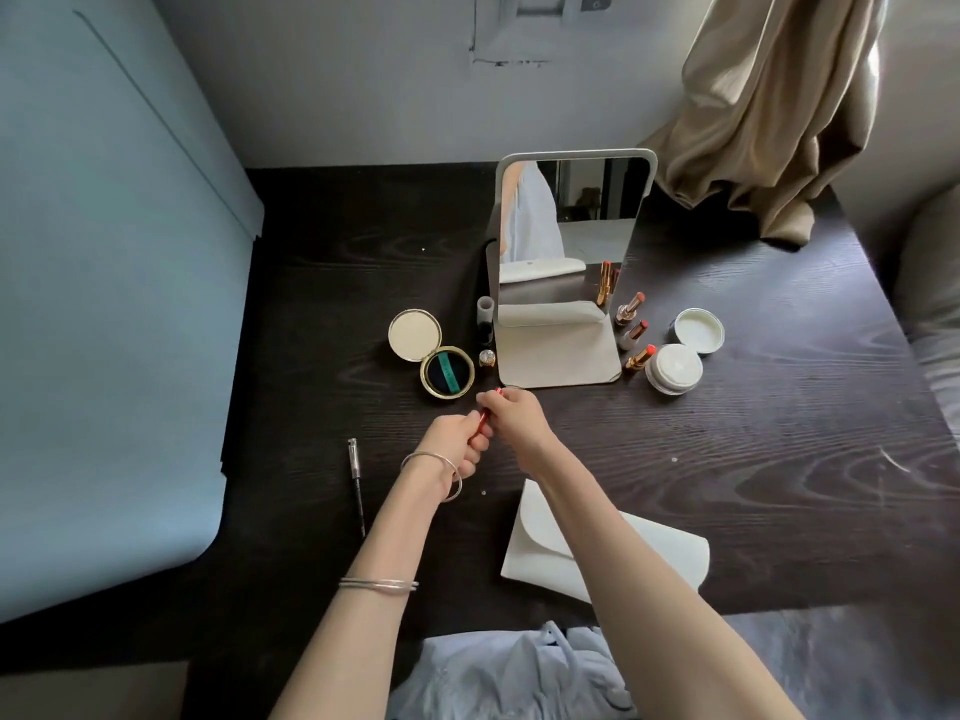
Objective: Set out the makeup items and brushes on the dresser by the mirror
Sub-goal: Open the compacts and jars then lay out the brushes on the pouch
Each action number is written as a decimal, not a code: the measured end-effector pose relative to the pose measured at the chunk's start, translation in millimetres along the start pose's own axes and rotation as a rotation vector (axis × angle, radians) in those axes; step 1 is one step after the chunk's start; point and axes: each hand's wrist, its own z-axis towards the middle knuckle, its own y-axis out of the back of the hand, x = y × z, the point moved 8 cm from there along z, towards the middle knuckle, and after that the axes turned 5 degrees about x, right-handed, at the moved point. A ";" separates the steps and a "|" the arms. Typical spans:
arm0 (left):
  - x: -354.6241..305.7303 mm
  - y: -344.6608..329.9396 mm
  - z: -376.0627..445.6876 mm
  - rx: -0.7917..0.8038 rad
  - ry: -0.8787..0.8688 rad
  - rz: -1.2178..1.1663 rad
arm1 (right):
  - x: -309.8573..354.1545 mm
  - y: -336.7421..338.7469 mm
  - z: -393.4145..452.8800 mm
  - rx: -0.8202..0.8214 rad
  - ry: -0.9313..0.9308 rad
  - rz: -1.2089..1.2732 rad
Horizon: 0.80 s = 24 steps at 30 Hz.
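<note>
A white-framed standing mirror (566, 236) stands mid-table on the dark wood dresser (753, 433). Just in front of it, my left hand (457, 444) and my right hand (511, 415) both grip a slim red makeup stick (483, 417), one at each end. Left of the mirror lie an open gold compact (431, 353), a dark bottle with a pale cap (485, 319) and a tiny gold item (487, 358). Three uncapped lipsticks (634, 332) stand to the mirror's right, beside an open cream jar (674, 375) and its lid (699, 330). A thin pencil (356, 485) lies at my left.
A white pouch (597, 543) lies under my right forearm near the front edge. A beige curtain (769, 111) drapes onto the dresser's back right corner. A pale blue panel (104, 304) borders the left side. Bare wood stretches to the right of the jar.
</note>
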 end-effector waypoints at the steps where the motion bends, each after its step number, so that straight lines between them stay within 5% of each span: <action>1: 1.4 1.7 -0.6 -0.004 0.017 -0.006 | -3.2 -2.8 1.3 0.010 -0.013 0.024; 5: 5.2 7.4 -6.3 0.037 0.076 -0.082 | -10.7 -13.5 2.4 0.020 -0.043 0.025; 8: 28.5 21.6 -22.8 0.143 0.123 -0.204 | -2.6 50.2 4.2 -0.236 -0.057 0.096; 10: 45.7 47.2 -24.4 0.074 0.079 -0.216 | 11.7 87.6 6.1 -0.213 -0.044 0.016; 16: 29.5 27.9 15.3 -0.163 -0.237 0.345 | 3.5 54.4 3.9 0.134 -0.102 -0.032; 20: 8.4 14.9 33.3 -0.301 -0.376 0.597 | -16.7 61.7 2.2 0.025 -0.124 0.001; 24: 1.8 15.9 38.3 -0.439 -0.491 0.534 | -33.5 65.8 -2.5 -0.017 -0.189 -0.025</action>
